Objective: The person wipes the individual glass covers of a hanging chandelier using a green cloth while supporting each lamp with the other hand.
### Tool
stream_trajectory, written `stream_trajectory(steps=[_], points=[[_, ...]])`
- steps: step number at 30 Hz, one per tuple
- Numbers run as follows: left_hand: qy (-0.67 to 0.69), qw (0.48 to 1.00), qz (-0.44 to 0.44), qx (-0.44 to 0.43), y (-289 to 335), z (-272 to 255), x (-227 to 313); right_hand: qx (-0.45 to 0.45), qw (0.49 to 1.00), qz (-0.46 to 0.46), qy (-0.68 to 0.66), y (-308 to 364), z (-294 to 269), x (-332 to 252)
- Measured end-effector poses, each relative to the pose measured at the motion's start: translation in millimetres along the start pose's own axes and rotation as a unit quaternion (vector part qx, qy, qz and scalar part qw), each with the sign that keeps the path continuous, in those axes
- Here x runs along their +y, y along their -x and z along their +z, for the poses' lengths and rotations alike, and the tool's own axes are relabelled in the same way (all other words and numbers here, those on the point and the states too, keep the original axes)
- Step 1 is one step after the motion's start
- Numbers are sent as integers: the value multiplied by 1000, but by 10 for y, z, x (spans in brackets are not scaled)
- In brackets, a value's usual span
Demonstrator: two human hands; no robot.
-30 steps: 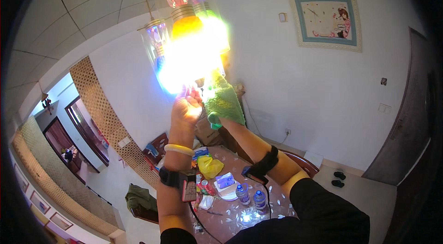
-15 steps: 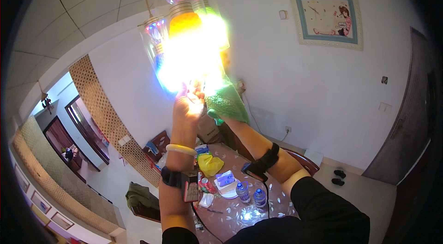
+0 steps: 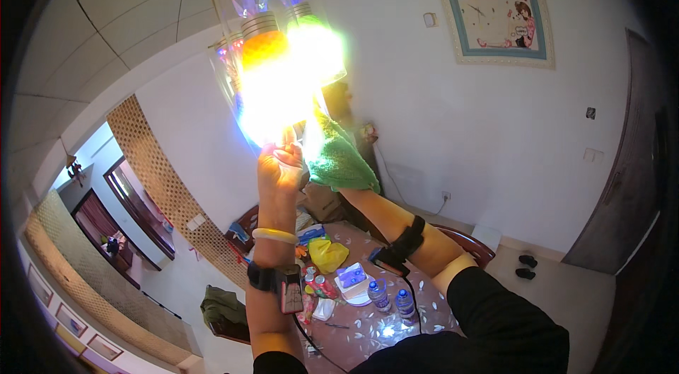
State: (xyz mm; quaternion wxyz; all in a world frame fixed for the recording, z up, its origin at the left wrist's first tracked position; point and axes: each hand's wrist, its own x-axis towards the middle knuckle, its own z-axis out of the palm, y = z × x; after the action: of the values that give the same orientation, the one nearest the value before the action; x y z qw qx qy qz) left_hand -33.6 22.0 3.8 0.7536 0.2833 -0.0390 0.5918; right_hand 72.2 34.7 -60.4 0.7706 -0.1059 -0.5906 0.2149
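A cluster of glass pendant lamps (image 3: 265,50) hangs overhead, glowing yellow, orange and green, with small blue and red lights in their tops. Both my arms are raised toward it. My left hand (image 3: 281,160) is at the lower end of the front lamp, fingers curled against its glass rim; glare washes out the fingertips. Over my right hand lies a green cloth (image 3: 338,158), which hides the fingers. The cloth's upper end reaches up beside the bright glass, and whether it touches is lost in the glare.
Below stands a round table (image 3: 424,307) with two water bottles (image 3: 379,296), a yellow plastic bag (image 3: 329,255), red cans (image 3: 325,286) and a tissue pack (image 3: 351,275). A chair with a dark green garment (image 3: 223,308) stands left. A framed clock (image 3: 498,20) hangs on the wall.
The lamps have shifted a little left and down in view. My left hand and the cloth-covered right hand have moved slightly left. Some lights in the lamp tops have changed colour.
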Motion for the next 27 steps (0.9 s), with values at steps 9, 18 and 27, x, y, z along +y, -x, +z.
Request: stream_trajectory(steps=[9,18,27], points=[[-26,1000,16,4,-6,-56,133,76,952,-47,294,170,-190,-5],[-78,997,4,-21,9,-64,230,109,961,-175,183,-515,74,-444],[-58,995,-35,-76,-23,-151,396,-142,713,7,687,-855,176,-760]])
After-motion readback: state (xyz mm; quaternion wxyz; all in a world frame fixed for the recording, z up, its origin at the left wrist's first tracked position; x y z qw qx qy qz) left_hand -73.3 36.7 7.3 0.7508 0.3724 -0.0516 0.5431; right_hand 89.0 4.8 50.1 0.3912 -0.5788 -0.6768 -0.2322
